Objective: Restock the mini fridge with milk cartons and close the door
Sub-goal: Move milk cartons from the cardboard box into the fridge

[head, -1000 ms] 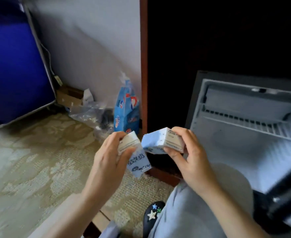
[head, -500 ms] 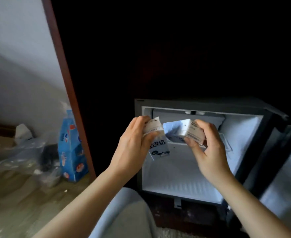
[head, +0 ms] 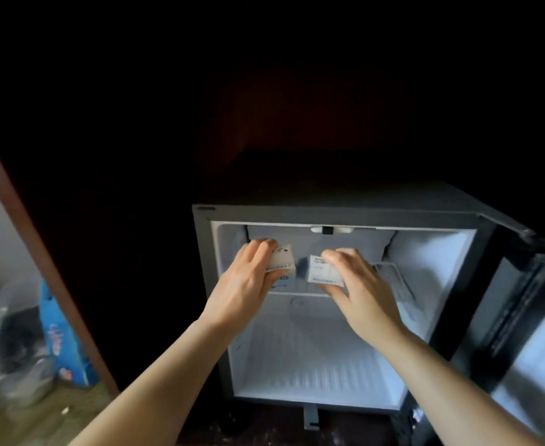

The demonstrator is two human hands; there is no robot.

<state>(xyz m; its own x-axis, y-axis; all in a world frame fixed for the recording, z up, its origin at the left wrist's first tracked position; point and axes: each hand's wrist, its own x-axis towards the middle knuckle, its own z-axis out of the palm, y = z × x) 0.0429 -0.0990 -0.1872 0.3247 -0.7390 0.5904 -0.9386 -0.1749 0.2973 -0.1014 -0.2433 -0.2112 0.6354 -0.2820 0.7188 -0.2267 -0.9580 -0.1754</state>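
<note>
Gripping milk carton [head: 280, 261] in left hand [head: 248, 281], fingers curled over top; pinching second milk carton [head: 324, 272] in right hand [head: 362, 289]. Reaching forward with both arms, cartons side by side in upper mini fridge [head: 204, 252], door [head: 534, 317] open rightward.

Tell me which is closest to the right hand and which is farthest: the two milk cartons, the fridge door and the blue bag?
1. The right carton, pinched in the right hand itself.
2. The left carton, just beside it, held by the left hand.
3. The fridge door, swung open on the right.
4. The blue bag, far left on the floor.
</note>
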